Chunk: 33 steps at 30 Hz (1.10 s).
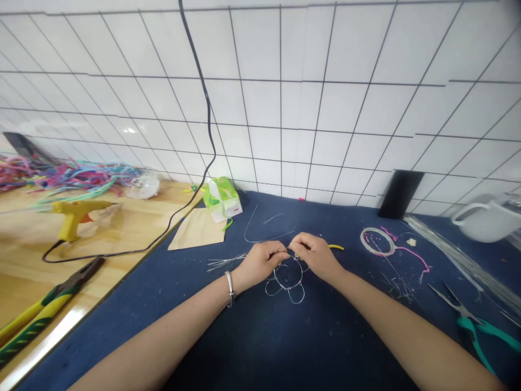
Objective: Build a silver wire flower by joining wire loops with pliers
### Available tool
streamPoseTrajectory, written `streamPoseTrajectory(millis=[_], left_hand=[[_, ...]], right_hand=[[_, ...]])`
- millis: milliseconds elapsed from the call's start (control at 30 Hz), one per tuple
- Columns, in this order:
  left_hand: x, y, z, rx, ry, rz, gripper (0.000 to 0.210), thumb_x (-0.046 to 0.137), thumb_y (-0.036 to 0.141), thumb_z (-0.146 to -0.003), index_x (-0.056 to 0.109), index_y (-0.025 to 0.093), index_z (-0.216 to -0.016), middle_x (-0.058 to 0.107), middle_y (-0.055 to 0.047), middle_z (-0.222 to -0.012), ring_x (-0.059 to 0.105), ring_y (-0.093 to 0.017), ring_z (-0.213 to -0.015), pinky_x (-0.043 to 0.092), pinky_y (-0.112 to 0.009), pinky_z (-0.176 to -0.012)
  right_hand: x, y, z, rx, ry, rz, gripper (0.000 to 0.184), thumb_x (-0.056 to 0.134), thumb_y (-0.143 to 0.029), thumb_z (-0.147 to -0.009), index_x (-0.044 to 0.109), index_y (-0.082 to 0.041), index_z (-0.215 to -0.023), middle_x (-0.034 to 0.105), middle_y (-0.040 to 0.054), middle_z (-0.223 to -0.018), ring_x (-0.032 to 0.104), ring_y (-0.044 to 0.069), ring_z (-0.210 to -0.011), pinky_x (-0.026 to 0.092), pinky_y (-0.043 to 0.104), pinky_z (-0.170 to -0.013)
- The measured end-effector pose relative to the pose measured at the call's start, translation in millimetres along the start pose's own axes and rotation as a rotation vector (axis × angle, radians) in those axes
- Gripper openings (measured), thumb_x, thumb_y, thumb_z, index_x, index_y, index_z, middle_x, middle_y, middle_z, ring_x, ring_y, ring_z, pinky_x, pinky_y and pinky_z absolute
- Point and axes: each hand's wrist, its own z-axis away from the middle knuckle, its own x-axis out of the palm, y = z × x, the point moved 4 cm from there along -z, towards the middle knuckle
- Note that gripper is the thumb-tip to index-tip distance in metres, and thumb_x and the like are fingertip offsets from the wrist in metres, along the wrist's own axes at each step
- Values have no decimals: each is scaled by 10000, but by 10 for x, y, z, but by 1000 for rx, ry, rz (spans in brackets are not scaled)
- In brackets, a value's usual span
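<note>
My left hand (262, 264) and my right hand (316, 256) meet over the dark blue mat, fingertips pinched close together. Between them they grip the upper edge of a thin wire frame (288, 288), a round ring with several smaller loops around it, somewhat like a flower. The fingers hide the exact spot where the wire is held. Left of my left hand lie several straight wire pieces (223, 263). A longer bent wire (260, 241) rests just beyond my hands. Behind my right hand a yellow curved tip (336, 247) sticks out, the rest of it covered.
At left, a wooden surface holds a yellow glue gun (72, 217), large pliers (49, 304) and colourful fuzzy stems (81, 176). A green tissue pack (222, 196) stands at the back. To the right are a white ring (394, 247), teal-handled pliers (468, 315), a wire bundle (459, 255) and a white jug (488, 221).
</note>
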Motion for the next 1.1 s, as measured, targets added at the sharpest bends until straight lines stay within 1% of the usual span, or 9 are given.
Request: streamPoseTrajectory(millis=[133,200,367,433,700,767,933,1000,1100], left_hand=[[-31,34,-4,45,25,-7,202,482,261,-842,585,169,-695,556,15,-644,496,-106,-615,366,-223,-611],[-37,28,2,40,30,19,213,477,277,-846,586,168,-699,552,13,-640,495,-106,-611,369,-220,-603],[-57,-76,24,-93,82,148,296,433,374,-866,570,161,-712,538,16,-617,471,-93,-528,360,-204,-520],[-75,-101,22,-112,103,166,314,426,390,-868,568,160,-707,526,19,-605,461,-91,-527,355,-202,-516],[-110,-127,-15,-80,52,168,317,452,403,-849,587,158,-701,524,17,-602,450,-92,-539,350,-201,-521],[-116,-144,-18,-90,62,165,311,457,399,-845,585,157,-697,523,18,-597,446,-91,-536,346,-199,-516],[-117,-187,-19,-159,109,221,301,467,417,-834,572,157,-726,512,24,-590,438,-90,-521,349,-203,-510],[-109,-192,-18,-175,110,273,313,477,433,-825,560,151,-716,504,24,-590,434,-88,-517,353,-203,-510],[-101,-198,-14,-193,112,339,331,478,445,-821,551,144,-704,498,23,-582,418,-83,-501,349,-200,-499]], right_hand=[[-3,8,0,25,-26,-92,198,476,-312,-829,540,-175,-702,532,-28,-645,477,93,-585,371,213,-563],[-2,16,-4,25,-26,-125,202,480,-319,-830,542,-172,-706,538,-25,-648,481,91,-581,377,213,-563],[-22,60,-19,24,36,-128,184,481,-324,-832,558,-178,-751,548,-21,-657,497,97,-587,393,220,-569],[-26,85,-24,35,53,-137,180,479,-328,-831,556,-180,-765,552,-21,-655,498,97,-579,397,221,-564],[-40,144,-37,68,75,-162,204,482,-354,-830,556,-175,-769,557,-18,-660,498,95,-579,406,222,-566],[-25,145,-39,81,39,-193,209,498,-366,-822,558,-171,-776,555,-19,-666,500,92,-582,409,220,-568],[80,144,-27,150,-132,-290,196,561,-352,-775,566,-160,-816,595,-1,-712,534,95,-594,430,227,-570],[105,137,-22,159,-149,-330,177,565,-323,-768,563,-159,-834,606,2,-709,538,95,-590,441,234,-579],[102,117,-20,142,-115,-353,150,561,-292,-765,557,-160,-836,603,-1,-695,531,92,-581,445,236,-582]])
